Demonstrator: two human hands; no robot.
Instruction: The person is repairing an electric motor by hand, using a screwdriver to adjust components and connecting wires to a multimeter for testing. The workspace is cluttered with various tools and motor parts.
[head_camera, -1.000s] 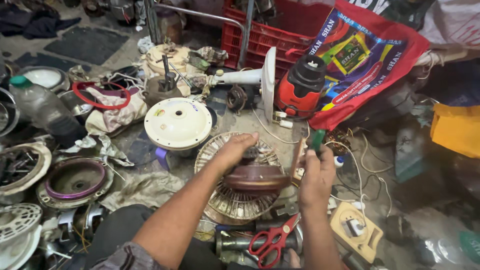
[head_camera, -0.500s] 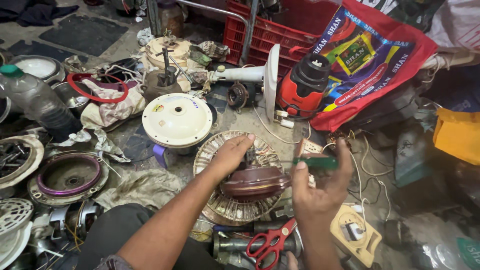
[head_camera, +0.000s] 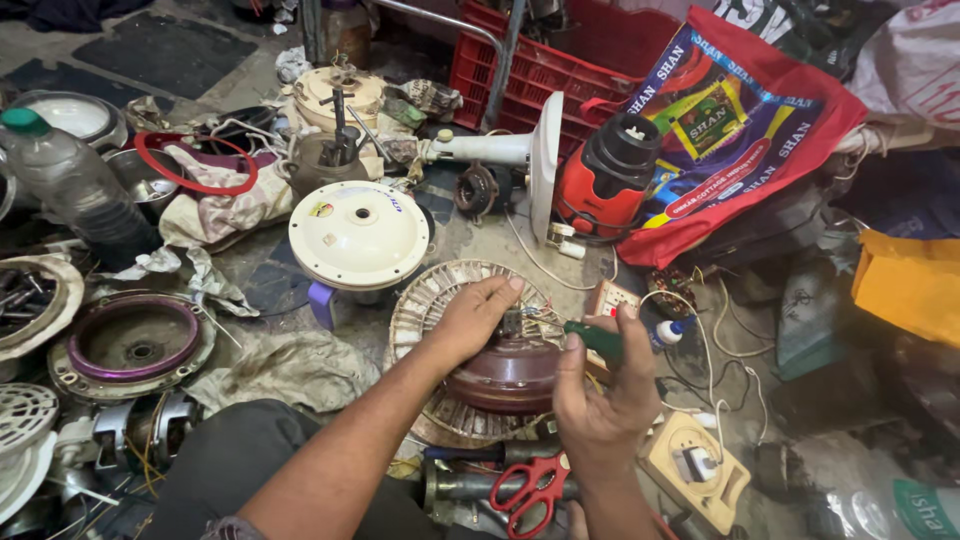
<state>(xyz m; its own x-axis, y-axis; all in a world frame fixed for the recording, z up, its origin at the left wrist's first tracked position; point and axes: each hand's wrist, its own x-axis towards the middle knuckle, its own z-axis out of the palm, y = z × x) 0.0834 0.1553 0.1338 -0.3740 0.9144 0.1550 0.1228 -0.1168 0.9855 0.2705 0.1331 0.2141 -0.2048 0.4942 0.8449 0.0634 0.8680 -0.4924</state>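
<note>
Swinging in from the right, the right hand (head_camera: 603, 395) now grips a green-handled screwdriver (head_camera: 590, 338) pointed at the maroon motor housing (head_camera: 510, 368) on the wound stator (head_camera: 432, 300) at near centre, which the left hand (head_camera: 478, 318) steadies with fingers spread on top.

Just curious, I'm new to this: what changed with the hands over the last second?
The right hand swung its green-handled tool from pointing up to lying sideways, tip toward the wires on the maroon motor housing. The left hand stayed on the housing; the red scissors stayed put.
</note>
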